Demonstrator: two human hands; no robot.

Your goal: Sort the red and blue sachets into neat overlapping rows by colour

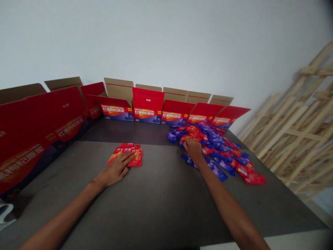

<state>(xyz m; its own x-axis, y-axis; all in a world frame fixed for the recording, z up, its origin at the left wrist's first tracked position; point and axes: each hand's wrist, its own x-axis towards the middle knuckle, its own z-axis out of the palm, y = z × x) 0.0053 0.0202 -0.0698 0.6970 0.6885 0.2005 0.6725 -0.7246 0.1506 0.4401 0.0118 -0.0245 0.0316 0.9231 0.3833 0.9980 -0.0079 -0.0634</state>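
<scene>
Pale, plain wall (166,41) stands behind a dark grey bench (156,208), whose far part is a darker strip; along the back edge runs a row of red cardboard boxes (148,106) with blue, orange and white printed fronts, their flaps raised and some showing brown inner board; more red cardboard boxes with the same kind of print (39,139) line the left side, nearer the person; at the lower left edge a white curved object (6,212) shows only in part. On the left half of the bench lie flat red pouches with white lettering (139,158), overlapping side by side like a small fan; the person's left hand (117,169) rests palm down over their near part, its grip open with the fingers extended across them. To the right spreads a loose heap of shiny red and blue-purple pouches (215,140), reaching back to the boxes at the right end of the row; the person's right hand (193,148) is at the heap's left side, fingers curled, and whether its grip has closed on a pouch cannot be told; blue-purple pouches (218,171) lie beside its wrist; pale wooden slats (293,135), blurred, lean beyond the bench's right edge.
</scene>
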